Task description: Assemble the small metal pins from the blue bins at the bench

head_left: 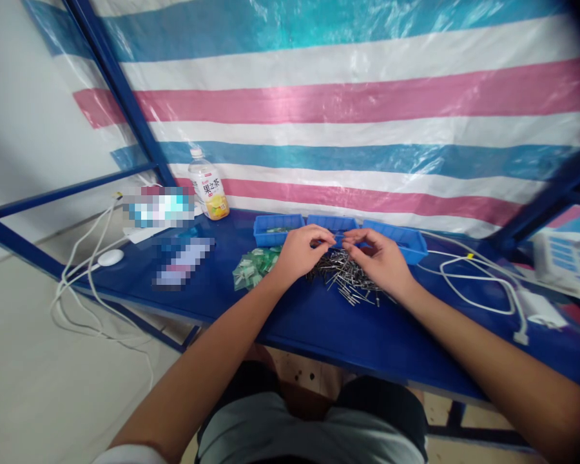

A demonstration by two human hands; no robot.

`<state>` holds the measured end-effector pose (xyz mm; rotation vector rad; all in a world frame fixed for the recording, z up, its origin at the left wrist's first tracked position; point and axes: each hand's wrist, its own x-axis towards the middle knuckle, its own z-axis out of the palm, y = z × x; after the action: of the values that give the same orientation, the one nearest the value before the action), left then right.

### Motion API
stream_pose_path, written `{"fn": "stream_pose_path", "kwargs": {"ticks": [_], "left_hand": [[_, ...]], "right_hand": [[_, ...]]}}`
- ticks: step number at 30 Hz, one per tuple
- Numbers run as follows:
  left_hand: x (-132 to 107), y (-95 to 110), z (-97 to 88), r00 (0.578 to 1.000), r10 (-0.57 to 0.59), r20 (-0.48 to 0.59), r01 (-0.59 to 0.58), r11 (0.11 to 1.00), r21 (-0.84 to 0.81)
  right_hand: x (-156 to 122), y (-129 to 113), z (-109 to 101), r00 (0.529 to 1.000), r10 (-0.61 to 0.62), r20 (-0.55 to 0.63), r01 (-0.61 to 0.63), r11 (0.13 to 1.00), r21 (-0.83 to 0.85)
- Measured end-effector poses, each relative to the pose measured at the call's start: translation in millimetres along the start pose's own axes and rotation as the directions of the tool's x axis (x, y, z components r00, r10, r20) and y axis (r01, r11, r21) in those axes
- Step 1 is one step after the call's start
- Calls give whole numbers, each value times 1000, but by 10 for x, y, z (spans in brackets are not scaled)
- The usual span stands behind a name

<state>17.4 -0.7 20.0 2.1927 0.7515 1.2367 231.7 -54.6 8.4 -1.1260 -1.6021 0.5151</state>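
My left hand (303,250) has its thumb and fingertips pinched together above the blue bench; whatever lies between them is too small to name. Facing it, my right hand (379,258) also pinches, with a thin bit at its fingertips that I cannot make out. Under and between both hands spreads a heap of thin metal pins or rivets (350,280). Just beyond the hands stand three blue plastic bins, the left bin (278,238), the middle bin (331,223) and the right bin (413,251). A pile of small green-and-clear plastic pieces (251,269) lies beside my left wrist.
A drink bottle (209,187) stands at the back left. White cables (493,277) and a charger (541,309) lie to the right; more cables (94,290) hang over the left edge. Blue frame posts (120,90) and a striped sheet (319,103) bound the bench (309,328).
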Motion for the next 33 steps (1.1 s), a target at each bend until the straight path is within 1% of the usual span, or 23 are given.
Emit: {"fn": "stream_pose_path", "kwargs": {"ticks": [3, 6, 9, 16, 19, 22, 25, 29, 33], "left_hand": [[-7, 25, 1, 997, -39, 69, 35, 998, 46], [-14, 46, 10, 992, -87, 94, 83, 996, 41], [-17, 58, 13, 991, -103, 83, 101, 995, 26], [-20, 66, 12, 995, -93, 38, 93, 996, 15], [-23, 71, 12, 996, -88, 22, 88, 996, 21], [-25, 75, 13, 996, -86, 21, 86, 996, 14], [-22, 77, 12, 996, -87, 36, 88, 996, -2], [-11, 88, 7, 994, -96, 46, 96, 995, -12], [-7, 79, 7, 994, -100, 42, 100, 995, -6]], "right_hand": [[14, -2, -14, 999, -43, -21, 42, 999, -9], [11, -10, -29, 996, -94, 1, 94, 990, -107], [-4, -1, -25, 995, -96, 35, 101, 979, -180], [-27, 25, 7, 995, -47, 92, 63, 981, -183], [-25, -8, -3, 991, -99, 90, 118, 964, -238], [-18, -53, -14, 979, -157, 128, 190, 933, -306], [-11, -84, -13, 970, -181, 163, 224, 926, -304], [-5, -95, -8, 977, -147, 154, 189, 933, -306], [-7, -91, -12, 979, -116, 169, 166, 933, -320]]}}
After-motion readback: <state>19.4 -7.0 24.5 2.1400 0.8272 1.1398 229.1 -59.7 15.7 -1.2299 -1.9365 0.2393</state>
